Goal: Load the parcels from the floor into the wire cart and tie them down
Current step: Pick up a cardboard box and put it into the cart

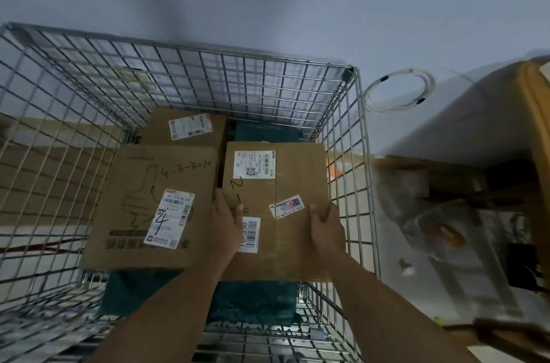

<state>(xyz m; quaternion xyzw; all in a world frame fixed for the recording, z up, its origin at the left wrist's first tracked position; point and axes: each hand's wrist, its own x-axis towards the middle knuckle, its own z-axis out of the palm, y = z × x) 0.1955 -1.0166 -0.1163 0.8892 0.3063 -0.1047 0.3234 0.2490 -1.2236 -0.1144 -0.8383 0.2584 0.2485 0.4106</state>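
Labelled brown parcel (297,181) being held inside the wire cart (238,52).
The left grip (226,223) and right grip (326,231) are clasping its sides; two other parcels (143,208) (184,127) are lying alongside, making three.

The wire cart (357,124) runs off the left and near edges. The left hand (226,223) covers part of a barcode label (251,231) on the right parcel (297,172). Most fingers of that hand and the right hand (326,228) are out of sight past the cardboard's edges. The left parcel (143,214) hides the near part of the far parcel (184,124). Parcels and forearms cover much of the teal mat (253,300). Label print is too small to read. The clutter (446,231) on the right is blurred, and a brown object (535,112) is cut by the right edge.
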